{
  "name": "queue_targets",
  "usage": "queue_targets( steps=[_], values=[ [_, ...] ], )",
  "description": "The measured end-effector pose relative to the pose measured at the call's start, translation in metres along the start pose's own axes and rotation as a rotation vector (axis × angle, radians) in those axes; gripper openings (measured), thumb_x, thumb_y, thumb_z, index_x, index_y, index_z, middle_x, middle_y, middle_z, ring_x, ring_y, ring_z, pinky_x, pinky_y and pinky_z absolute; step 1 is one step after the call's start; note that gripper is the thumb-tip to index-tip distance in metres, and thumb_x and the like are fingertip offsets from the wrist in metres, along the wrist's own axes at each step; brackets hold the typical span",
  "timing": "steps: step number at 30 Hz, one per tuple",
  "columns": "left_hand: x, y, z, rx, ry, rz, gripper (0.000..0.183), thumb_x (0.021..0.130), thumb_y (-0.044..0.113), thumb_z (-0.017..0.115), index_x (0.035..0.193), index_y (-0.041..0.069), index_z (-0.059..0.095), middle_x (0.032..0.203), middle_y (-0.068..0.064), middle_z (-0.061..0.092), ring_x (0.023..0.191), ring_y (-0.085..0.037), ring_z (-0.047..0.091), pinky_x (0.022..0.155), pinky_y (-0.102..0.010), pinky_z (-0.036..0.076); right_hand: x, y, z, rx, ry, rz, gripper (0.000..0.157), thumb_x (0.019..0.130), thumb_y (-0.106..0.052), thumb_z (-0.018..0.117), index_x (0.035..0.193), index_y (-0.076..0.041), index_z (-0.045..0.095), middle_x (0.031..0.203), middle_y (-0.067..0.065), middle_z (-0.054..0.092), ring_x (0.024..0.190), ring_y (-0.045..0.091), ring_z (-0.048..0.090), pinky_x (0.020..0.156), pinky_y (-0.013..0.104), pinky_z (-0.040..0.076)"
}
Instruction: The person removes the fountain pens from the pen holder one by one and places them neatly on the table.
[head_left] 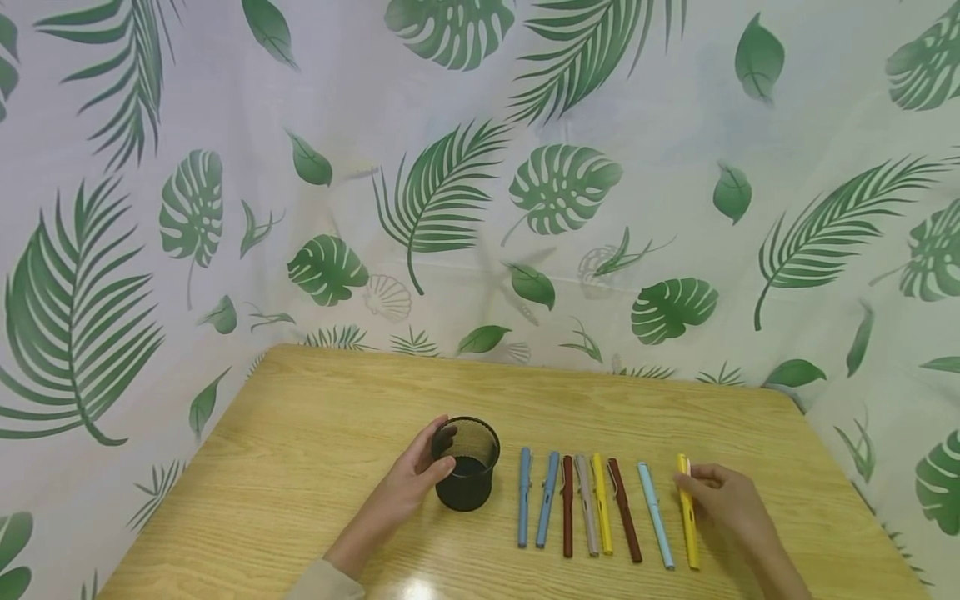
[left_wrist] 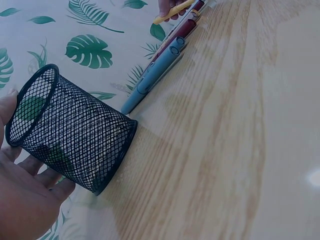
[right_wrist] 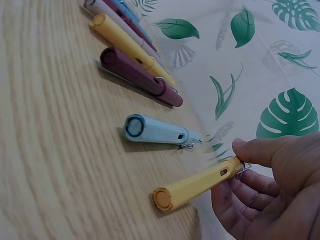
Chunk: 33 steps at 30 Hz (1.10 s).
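A black mesh pen cup (head_left: 467, 492) stands upright on the table, left of a row of pens. My left hand (head_left: 405, 485) holds it from the left, thumb by the rim and fingers around the far side. In the left wrist view the cup's mesh (left_wrist: 82, 125) looks see-through, with no pens inside. At the right end of the row, my right hand (head_left: 733, 506) pinches a yellow pen (head_left: 690, 542) near its clip end. In the right wrist view that yellow pen's lower end (right_wrist: 172, 197) appears at or just above the tabletop; contact is unclear.
Between the hands lie a light blue pen (head_left: 656, 517), two dark red pens (head_left: 625, 512), another yellow pen (head_left: 602, 508), a grey pen (head_left: 587, 510) and two blue pens (head_left: 524, 500). The wooden table (head_left: 322, 417) meets a leaf-patterned curtain (head_left: 465, 275) behind.
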<state>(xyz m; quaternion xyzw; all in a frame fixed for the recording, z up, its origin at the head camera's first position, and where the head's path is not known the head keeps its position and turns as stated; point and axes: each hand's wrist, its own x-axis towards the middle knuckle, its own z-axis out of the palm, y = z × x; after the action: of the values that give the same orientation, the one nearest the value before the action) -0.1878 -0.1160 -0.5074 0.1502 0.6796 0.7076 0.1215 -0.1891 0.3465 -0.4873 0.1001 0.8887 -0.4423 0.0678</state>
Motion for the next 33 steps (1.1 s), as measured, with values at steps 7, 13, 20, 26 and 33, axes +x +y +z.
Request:
queue_targets(
  steps=[7,13,20,26,33],
  values=[
    [-0.001,0.0,0.0,0.021,-0.003,0.015,0.069,0.11,0.02,0.054,0.167,0.015,0.016,0.169,-0.016,0.02,0.155,-0.036,0.019,0.121,-0.055,0.023,0.0,0.003,0.008,-0.109,0.051,-0.046,0.056,0.102,-0.032,0.068,0.128,0.017,0.059,0.097,0.01,0.071,0.081,0.017,0.061,0.065,0.026,0.052],
    [-0.002,0.002,0.001,0.024,-0.009,0.02,0.069,0.11,0.021,0.054,0.166,0.013,0.015,0.17,-0.016,0.019,0.155,-0.036,0.018,0.122,-0.055,0.023,0.0,0.001,0.014,-0.164,0.08,-0.07,0.052,0.101,-0.029,0.069,0.123,0.017,0.063,0.095,0.011,0.072,0.076,0.016,0.059,0.06,0.025,0.05],
    [-0.001,0.001,0.001,0.022,-0.004,0.013,0.07,0.109,0.022,0.055,0.167,0.014,0.015,0.169,-0.015,0.021,0.155,-0.036,0.019,0.122,-0.054,0.023,-0.002,0.0,0.018,-0.199,0.079,-0.068,0.052,0.101,-0.029,0.067,0.125,0.018,0.061,0.098,0.013,0.071,0.078,0.019,0.059,0.061,0.028,0.05],
    [0.0,0.0,0.0,0.024,-0.003,0.01,0.072,0.109,0.025,0.055,0.167,0.015,0.014,0.169,-0.014,0.022,0.155,-0.035,0.019,0.122,-0.055,0.023,-0.002,-0.002,0.019,-0.206,0.073,-0.064,0.055,0.101,-0.031,0.067,0.125,0.018,0.061,0.1,0.015,0.071,0.083,0.022,0.061,0.065,0.032,0.052],
    [0.0,-0.001,0.0,0.017,0.008,-0.004,0.07,0.109,0.025,0.056,0.167,0.019,0.017,0.17,-0.011,0.021,0.155,-0.034,0.019,0.122,-0.054,0.023,-0.001,0.0,0.021,-0.239,0.068,-0.09,0.054,0.102,-0.033,0.066,0.123,0.017,0.063,0.113,0.029,0.069,0.097,0.039,0.067,0.077,0.046,0.058]
  ],
)
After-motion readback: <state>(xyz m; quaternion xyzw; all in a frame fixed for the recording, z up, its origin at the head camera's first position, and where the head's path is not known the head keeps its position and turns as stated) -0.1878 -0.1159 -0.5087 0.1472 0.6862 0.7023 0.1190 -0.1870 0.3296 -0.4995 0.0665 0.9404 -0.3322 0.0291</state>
